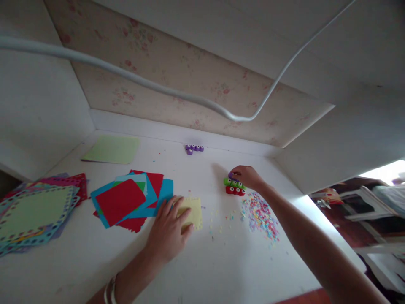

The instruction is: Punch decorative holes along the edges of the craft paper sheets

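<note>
My left hand (167,228) lies with its fingers spread on a small yellow paper (194,213), whose edges look notched with punched shapes. Further off to the right, the fingers of my right hand (248,175) are closed on a purple craft punch (231,175). Just in front of that hand stand a row of green craft punches (234,183) and a row of red craft punches (235,191), all with white round tops. Part of the purple punch is hidden by my fingers.
Several more purple punches (193,148) stand near the back wall. Punched paper bits (261,215) are scattered at right. Red and blue sheets (122,200), a stack of edge-punched papers (38,211) and pale green sheets (112,149) lie at left. A white cable (152,84) hangs across above.
</note>
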Tool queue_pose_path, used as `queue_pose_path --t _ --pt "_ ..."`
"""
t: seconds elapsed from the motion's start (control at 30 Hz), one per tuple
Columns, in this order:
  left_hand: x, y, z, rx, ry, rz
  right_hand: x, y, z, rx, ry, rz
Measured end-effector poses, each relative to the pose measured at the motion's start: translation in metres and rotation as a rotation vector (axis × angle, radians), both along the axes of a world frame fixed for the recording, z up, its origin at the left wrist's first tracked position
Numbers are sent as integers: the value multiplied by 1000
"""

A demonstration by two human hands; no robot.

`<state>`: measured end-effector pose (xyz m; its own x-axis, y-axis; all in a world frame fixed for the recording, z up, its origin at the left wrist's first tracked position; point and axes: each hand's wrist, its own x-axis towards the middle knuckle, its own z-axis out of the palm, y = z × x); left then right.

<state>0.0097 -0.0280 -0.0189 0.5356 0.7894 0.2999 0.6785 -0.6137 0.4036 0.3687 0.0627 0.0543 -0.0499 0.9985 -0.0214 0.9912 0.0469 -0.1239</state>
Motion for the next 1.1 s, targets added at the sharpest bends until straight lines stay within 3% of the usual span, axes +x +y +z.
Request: queue_pose_path --t 0.13,0.33,0.47,0.63,0.77,0.93,1.1 --pt "0 0 0 -21 -15 6 6 4 -14 -45 -41 48" --pt "0 0 0 -52 -53 21 -1 12 -12 -9 -45 56" --pt "-1 0 -2 -51 -52 22 -45 42 -17 42 7 65" --pt "-1 0 -7 -51 -68 80 -119 100 -32 80 63 133" --pt "-1 0 -11 -89 -96 105 -148 131 -37 74 60 164" --pt "-2 -2 -10 -110 -80 120 -144 130 -33 17 27 167" --pt "-6 -2 1 -93 6 193 -132 100 -24 -23 57 176"
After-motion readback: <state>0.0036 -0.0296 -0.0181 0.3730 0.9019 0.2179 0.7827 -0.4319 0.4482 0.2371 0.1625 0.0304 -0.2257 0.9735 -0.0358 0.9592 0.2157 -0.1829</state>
